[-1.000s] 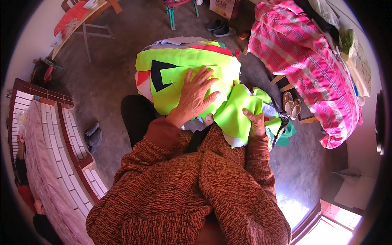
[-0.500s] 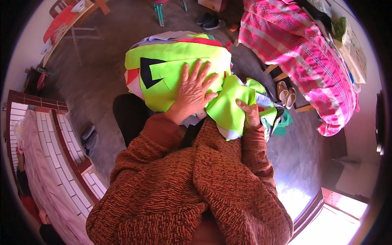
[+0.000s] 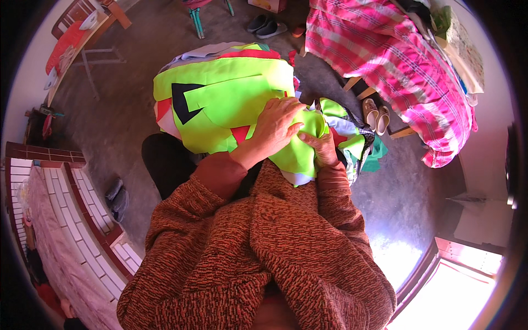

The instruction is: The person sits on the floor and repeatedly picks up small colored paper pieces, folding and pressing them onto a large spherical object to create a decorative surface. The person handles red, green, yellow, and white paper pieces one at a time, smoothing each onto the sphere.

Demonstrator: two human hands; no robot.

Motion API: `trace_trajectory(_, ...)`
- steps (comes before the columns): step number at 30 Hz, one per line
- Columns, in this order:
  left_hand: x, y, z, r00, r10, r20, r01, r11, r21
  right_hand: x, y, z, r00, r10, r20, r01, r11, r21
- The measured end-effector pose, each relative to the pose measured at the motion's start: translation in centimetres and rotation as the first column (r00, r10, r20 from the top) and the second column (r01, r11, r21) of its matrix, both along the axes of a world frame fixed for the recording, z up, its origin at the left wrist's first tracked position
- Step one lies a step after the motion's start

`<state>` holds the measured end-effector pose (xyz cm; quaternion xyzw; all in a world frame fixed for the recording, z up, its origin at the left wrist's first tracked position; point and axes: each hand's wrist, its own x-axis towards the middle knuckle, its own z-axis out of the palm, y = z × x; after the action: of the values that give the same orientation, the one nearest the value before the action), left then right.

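A big heap of cloth pieces (image 3: 220, 93) lies in front of me, mostly neon yellow-green with red, white and one dark navy patch. My left hand (image 3: 273, 127) presses flat on a neon yellow-green cloth piece (image 3: 300, 151) at the heap's right side, fingers spread. My right hand (image 3: 322, 147) grips that same piece from below and to the right, fingers curled into the fabric. More mixed scraps (image 3: 357, 144), green, white and blue, hang to the right of my right hand. My orange knitted sleeves fill the lower part of the view.
A pink checked blanket (image 3: 396, 66) covers a bed at the upper right, with beige slippers (image 3: 376, 114) under its edge. Grey sandals (image 3: 265, 25) lie at the top and dark shoes (image 3: 116, 196) at the left. A tiled ledge (image 3: 71, 220) runs along the left, a chair (image 3: 82, 33) stands upper left.
My left hand slid right from the top of the heap onto the neon piece, closing in on my right hand. The piece is now bunched tighter between both hands.
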<state>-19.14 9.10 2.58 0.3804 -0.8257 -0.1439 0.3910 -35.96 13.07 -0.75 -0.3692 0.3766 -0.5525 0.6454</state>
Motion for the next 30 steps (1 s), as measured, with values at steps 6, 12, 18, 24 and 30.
trace_trajectory(6, -1.6, -0.3, -0.8, 0.999, -0.021, -0.035, 0.022, 0.999, 0.027, -0.2, 0.0, -1.0, 0.998, -0.018, -0.065, 0.013, 0.998, -0.069)
trace_trajectory(12, -1.3, 0.2, -0.8, 0.991, -0.015, -0.133, 0.003, 0.995, -0.096, -0.8, 0.6, -0.6, 0.985, 0.096, 0.146, -0.081, 0.991, -0.104)
trace_trajectory(18, -0.7, 0.8, 0.2, 0.996, -0.029, -0.087, 0.005, 0.965, -0.261, -1.1, 0.6, -1.0, 0.939, -0.008, 0.344, -0.032, 0.993, 0.110)
trace_trajectory(24, -0.5, 2.2, 0.2, 0.999, -0.045, -0.018, 0.039, 0.964, -0.262, -1.8, 0.5, -2.1, 0.949, -0.028, 0.315, -0.012, 0.992, 0.123)
trace_trajectory(30, 0.3, 3.3, -0.6, 0.953, -0.284, -0.109, 0.281, 0.959, -0.048, -1.8, -0.2, -0.6, 0.980, 0.002, 0.200, -0.035, 0.986, 0.164)
